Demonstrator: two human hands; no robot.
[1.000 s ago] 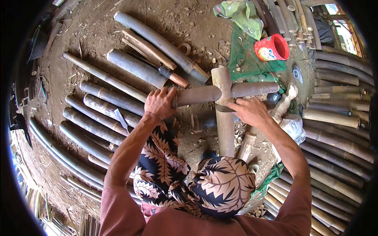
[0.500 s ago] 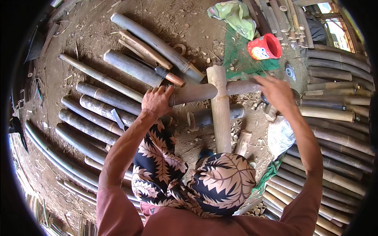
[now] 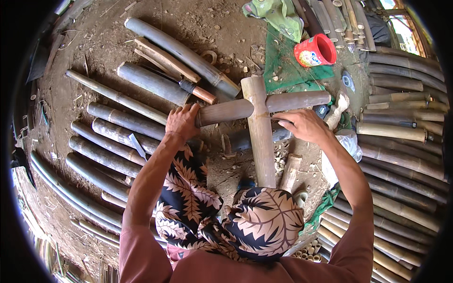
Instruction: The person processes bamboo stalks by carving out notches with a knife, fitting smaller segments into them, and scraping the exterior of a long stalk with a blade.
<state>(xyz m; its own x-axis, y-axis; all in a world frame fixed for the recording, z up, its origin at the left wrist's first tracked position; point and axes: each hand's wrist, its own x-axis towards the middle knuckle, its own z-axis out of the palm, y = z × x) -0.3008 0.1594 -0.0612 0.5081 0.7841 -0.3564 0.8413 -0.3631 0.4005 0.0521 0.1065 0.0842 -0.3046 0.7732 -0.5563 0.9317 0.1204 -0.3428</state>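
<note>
A dark bamboo tube lies crosswise at a pale upright bamboo post, showing on both sides of it; whether it passes through I cannot tell. My left hand is closed around the tube's left end. My right hand is just right of the post, below the tube's right arm. Its fingers pinch a thin, dark, narrow tool, whose tip points at the post just under the crossing. The tool's exact kind is too small to make out.
Cut bamboo lengths lie in rows at left, and more bamboo poles are stacked at right. A copper-coloured handle lies at far left of the post. Beyond are a red bucket and green cloth. A blade rests on the left-hand bamboo.
My right hand has moved left and down from beyond the tube's right end to beside the post, bringing the thin tool against it. My left hand keeps its hold on the tube.
</note>
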